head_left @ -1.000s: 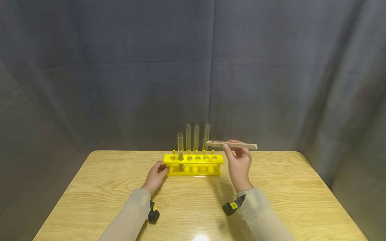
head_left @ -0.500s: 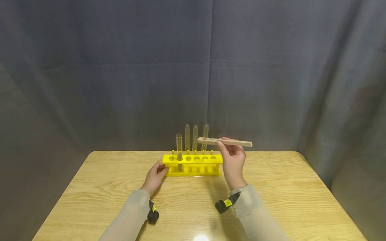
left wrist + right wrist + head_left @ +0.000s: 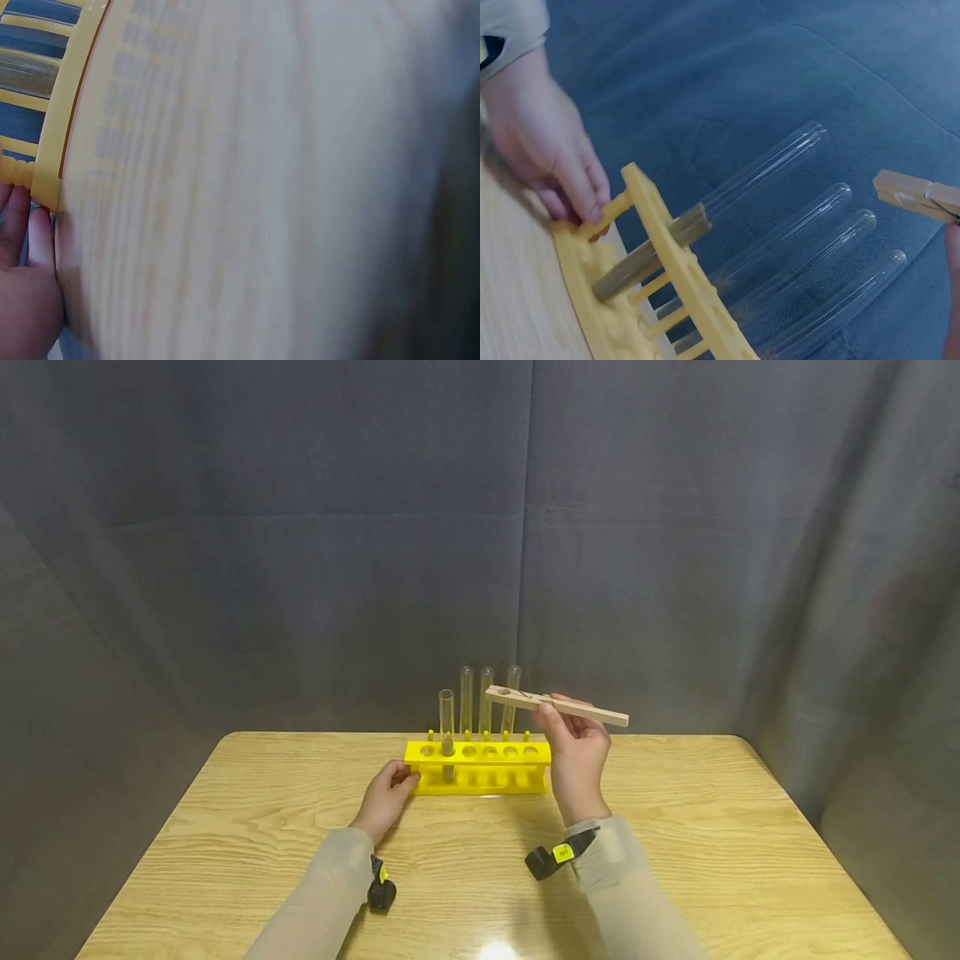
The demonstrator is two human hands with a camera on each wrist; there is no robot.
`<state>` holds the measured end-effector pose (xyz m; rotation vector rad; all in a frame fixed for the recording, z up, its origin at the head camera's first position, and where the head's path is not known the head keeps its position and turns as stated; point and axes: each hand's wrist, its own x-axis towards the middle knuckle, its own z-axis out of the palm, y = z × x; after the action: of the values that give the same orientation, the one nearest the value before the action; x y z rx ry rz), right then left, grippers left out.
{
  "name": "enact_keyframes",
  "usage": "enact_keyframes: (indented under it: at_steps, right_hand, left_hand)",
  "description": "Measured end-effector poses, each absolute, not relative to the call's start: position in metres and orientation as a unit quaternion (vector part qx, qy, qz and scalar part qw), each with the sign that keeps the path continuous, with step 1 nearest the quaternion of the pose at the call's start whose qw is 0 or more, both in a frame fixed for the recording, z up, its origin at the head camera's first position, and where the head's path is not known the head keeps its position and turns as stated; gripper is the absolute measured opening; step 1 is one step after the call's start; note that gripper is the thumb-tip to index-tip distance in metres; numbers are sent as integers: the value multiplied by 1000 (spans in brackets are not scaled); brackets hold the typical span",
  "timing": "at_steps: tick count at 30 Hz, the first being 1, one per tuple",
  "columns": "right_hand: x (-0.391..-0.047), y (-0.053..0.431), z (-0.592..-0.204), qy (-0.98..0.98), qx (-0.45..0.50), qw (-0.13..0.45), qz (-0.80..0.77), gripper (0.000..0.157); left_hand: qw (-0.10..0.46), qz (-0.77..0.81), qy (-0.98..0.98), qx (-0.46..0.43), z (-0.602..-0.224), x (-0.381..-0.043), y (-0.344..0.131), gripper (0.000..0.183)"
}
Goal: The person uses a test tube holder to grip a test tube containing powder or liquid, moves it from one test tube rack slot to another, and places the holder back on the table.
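A yellow test tube rack (image 3: 480, 756) stands on the table, its left end post held between the thumb and fingers of my left hand (image 3: 385, 795). One upright test tube (image 3: 447, 718) in a left-hand hole contains something greyish-brown in its lower part (image 3: 654, 255). Behind it, several clear test tubes (image 3: 467, 697) sit upside down on the rack's pegs. My right hand (image 3: 581, 760) pinches a wooden test tube holder (image 3: 585, 712) above the rack's right side. The holder's tip (image 3: 907, 191) points left, apart from the upright tube, with nothing between its prongs.
The wood-grain table (image 3: 240, 835) ends at a back edge just behind the rack. A dark grey curtain (image 3: 337, 568) hangs behind and at both sides. Each wrist wears a black strapped camera (image 3: 551, 860).
My right hand has moved left with the test tube holder, whose tip has risen and tilted upward. My left hand has stayed on the rack.
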<state>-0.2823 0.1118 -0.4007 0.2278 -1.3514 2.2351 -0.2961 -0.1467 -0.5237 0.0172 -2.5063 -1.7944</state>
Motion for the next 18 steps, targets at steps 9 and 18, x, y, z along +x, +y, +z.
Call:
enact_keyframes:
  at_steps: [9, 18]
  right_hand:
    - [-286, 106, -399, -460, 100, 249, 846, 20]
    - [-287, 102, -398, -471, 110, 250, 839, 10]
  left_hand:
    - [30, -579, -815, 6, -524, -296, -148, 25]
    - [32, -578, -815, 7, -525, -296, -149, 25]
